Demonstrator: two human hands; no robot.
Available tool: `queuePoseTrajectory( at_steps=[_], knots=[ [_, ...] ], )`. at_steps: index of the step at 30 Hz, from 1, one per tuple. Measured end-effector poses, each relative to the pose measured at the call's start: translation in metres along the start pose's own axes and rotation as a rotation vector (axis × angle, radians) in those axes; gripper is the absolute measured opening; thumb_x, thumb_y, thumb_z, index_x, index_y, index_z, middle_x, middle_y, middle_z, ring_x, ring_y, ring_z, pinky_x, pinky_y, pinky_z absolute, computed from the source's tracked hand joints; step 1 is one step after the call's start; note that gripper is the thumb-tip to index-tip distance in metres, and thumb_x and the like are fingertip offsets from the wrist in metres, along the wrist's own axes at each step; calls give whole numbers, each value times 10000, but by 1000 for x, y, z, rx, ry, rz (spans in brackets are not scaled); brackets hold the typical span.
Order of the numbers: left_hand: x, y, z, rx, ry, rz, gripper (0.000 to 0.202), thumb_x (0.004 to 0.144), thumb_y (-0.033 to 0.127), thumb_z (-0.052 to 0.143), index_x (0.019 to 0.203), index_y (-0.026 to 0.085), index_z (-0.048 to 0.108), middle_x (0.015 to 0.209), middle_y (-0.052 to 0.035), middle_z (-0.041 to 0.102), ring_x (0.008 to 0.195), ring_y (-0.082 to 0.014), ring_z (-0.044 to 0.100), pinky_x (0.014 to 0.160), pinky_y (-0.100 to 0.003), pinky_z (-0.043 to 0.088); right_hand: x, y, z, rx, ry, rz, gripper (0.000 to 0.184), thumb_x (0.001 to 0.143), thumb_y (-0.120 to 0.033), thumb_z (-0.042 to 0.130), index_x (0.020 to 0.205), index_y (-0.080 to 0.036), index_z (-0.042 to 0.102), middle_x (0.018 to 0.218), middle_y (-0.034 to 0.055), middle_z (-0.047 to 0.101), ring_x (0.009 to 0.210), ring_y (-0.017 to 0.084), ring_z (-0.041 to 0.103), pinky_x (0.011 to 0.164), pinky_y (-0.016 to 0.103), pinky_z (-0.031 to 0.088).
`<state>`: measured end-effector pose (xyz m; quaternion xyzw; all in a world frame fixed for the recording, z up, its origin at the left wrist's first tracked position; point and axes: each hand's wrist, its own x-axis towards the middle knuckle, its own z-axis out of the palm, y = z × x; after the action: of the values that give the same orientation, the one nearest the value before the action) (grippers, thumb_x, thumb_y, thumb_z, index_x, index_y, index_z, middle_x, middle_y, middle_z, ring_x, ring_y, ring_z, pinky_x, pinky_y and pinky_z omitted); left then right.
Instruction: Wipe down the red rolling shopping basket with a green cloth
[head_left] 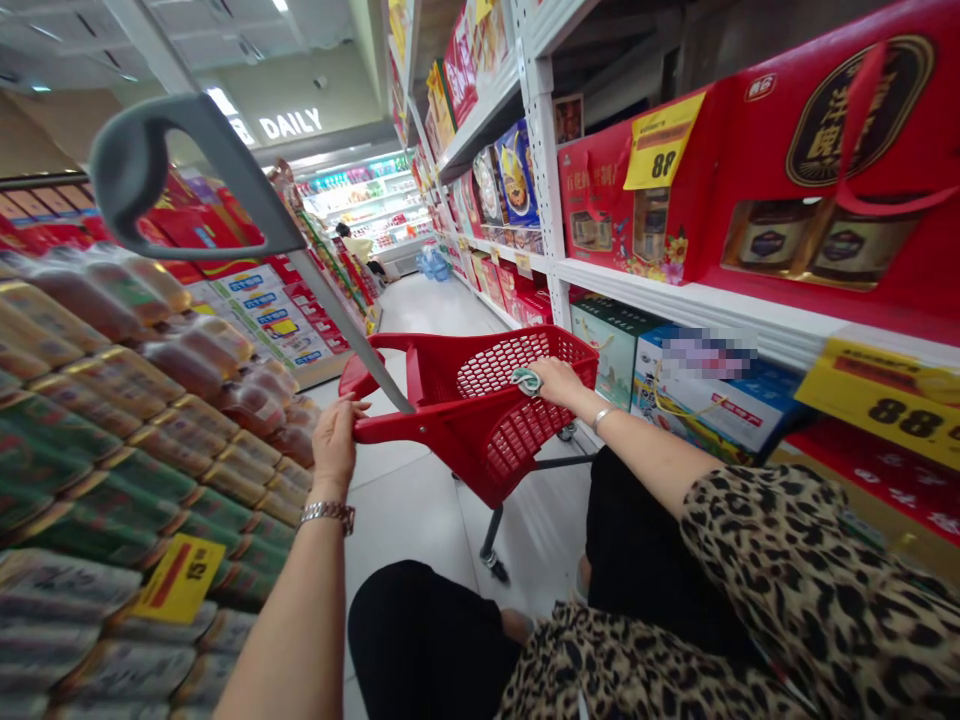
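A small red plastic shopping cart stands in front of me, with perforated sides. From it a grey pole rises to the upper left and ends in a grey loop handle. My left hand is closed round the cart's red frame at its left end; a metal watch is on that wrist. On the far right rim of the cart, my right hand grips a crumpled pale green and white cloth, pressed against the rim. Part of the cloth is hidden under the fingers.
White shelving with red gift boxes runs along the right. Stacked drink packs line the left side. A pale tiled aisle leads to lit shelves, where a person is at the back left. Caster wheels carry the cart.
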<state>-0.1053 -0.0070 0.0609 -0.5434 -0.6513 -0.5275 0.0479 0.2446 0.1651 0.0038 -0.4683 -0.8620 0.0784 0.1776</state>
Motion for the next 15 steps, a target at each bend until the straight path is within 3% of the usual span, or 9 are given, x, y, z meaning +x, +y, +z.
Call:
queuePoseTrajectory(
  at_steps=[7,15],
  knots=[
    [0,2,8,11,-30,51,393,903,468,399,601,256,534,885,-106,755,1164,-295,650,1118,-465,442,0,49,0,-72,18,116,305,984,-182,497,1201,-206,710,1259,138,691,1182,279,601,1012,375,416],
    [-4,4,8,-3,11,55,406,915,493,411,612,259,547,842,-86,732,1155,-289,648,1100,-440,455,5,95,0,-122,40,190,373,1022,-303,464,1304,-216,692,1315,141,681,1142,260,625,946,341,442]
  ],
)
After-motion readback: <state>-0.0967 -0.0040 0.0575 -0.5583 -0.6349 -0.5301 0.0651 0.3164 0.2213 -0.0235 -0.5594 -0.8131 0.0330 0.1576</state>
